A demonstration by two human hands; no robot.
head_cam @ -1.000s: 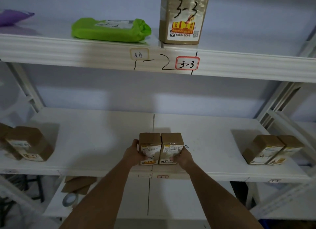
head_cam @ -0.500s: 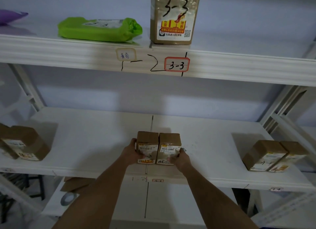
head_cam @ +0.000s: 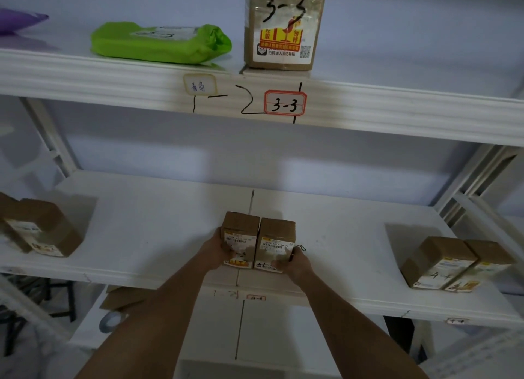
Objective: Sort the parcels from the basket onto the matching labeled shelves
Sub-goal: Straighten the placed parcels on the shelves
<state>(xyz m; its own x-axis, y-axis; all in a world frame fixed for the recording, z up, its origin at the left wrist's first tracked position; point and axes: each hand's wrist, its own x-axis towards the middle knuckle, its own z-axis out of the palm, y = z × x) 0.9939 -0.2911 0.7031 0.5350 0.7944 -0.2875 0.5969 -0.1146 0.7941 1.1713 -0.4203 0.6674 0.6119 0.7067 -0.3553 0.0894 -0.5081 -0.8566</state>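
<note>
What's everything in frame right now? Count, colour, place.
small boxes between the hands: 2, brown with white labels, side by side at the middle shelf's front
tall box: 1, brown, marked 3-3, upper shelf
green parcel: 1, upper shelf, left of the tall box
purple parcel: 1, upper shelf, far left
boxes at left: at least 1, brown, middle shelf
boxes at right: 2, brown, middle shelf
3-3 label: 1, red-bordered, upper shelf edge
tape roll: 1, grey, lower level
left hand: grips the left box
right hand: grips the right box

Both bare arms reach forward, left hand [head_cam: 217,248] and right hand [head_cam: 295,261] curled, thumbs facing inward.
</note>
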